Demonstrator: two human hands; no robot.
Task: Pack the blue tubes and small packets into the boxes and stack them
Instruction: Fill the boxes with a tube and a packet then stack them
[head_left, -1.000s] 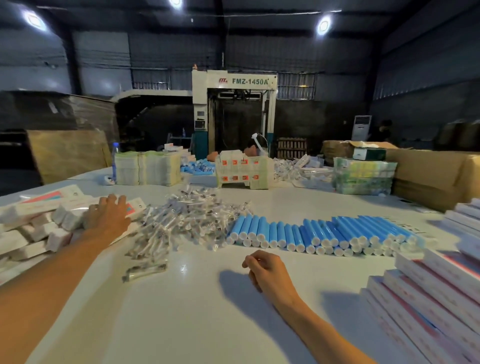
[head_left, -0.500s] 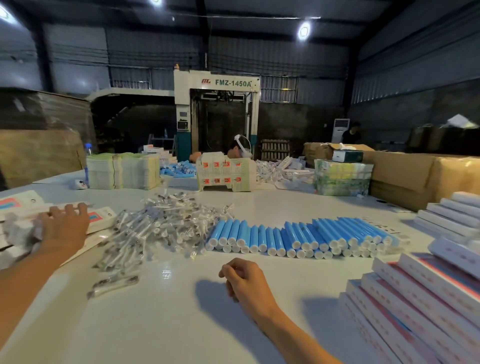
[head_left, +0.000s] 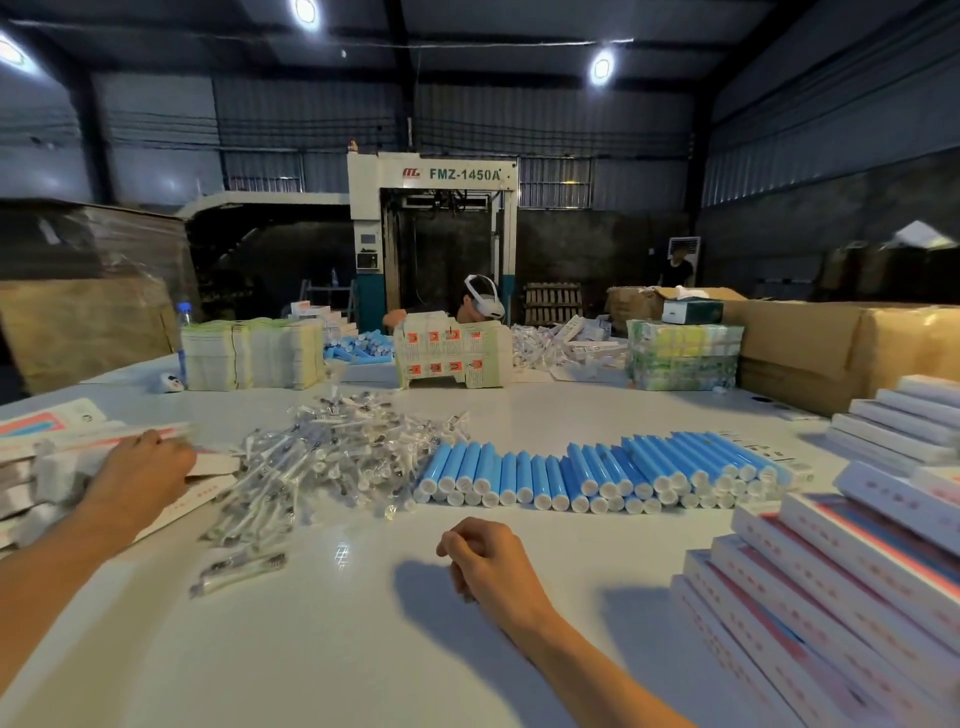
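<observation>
Table (head_left: 363, 649): white, glossy, flat.

Right hand (head_left: 488, 561): rests on the table, near centre, fingers curled into a fist; nothing visible inside it.

Packed boxes (head_left: 831, 597): near right, long flat white card with pink-red stripes, in a stepped stack.

Left hand (head_left: 140, 473): lies on the flat boxes (head_left: 31, 447) at left; blurred, so whether it grasps one cannot be told.

Small packets (head_left: 332, 457): loose heap left of centre, clear crinkled plastic, slender, lying in every direction.

Blue tubes (head_left: 597, 473): centre to right, just beside the packets. Smooth cylinders in a curved double row, lying flat, white caps facing the viewer, long axes running away.

Cardboard cartons (head_left: 841, 343): brown, far right.

Machine (head_left: 431, 228): behind, marked FMZ-1450A.
</observation>
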